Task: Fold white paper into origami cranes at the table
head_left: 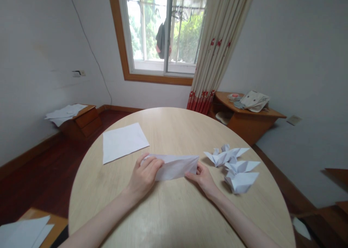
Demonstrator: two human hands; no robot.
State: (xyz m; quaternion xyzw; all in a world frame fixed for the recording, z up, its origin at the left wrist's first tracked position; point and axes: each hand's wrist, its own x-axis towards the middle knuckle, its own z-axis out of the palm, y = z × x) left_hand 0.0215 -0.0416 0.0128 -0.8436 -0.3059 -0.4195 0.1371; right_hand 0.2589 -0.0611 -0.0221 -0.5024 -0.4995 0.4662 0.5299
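Between my two hands is a folded sheet of white paper, roughly a long rectangle with a slanting crease toward its right end. My left hand is closed over the paper's left end, fingers on top. At the right end, my right hand pinches the lower corner between thumb and fingers. Several folded paper cranes stand bunched together to the right of my right hand. Beyond my left hand lies a flat stack of white paper.
The round wooden table fills the middle. A low cabinet with papers stands left, and a corner shelf with a cloth bag stands right. More paper sheets lie at the lower left. A curtain hangs beside the window.
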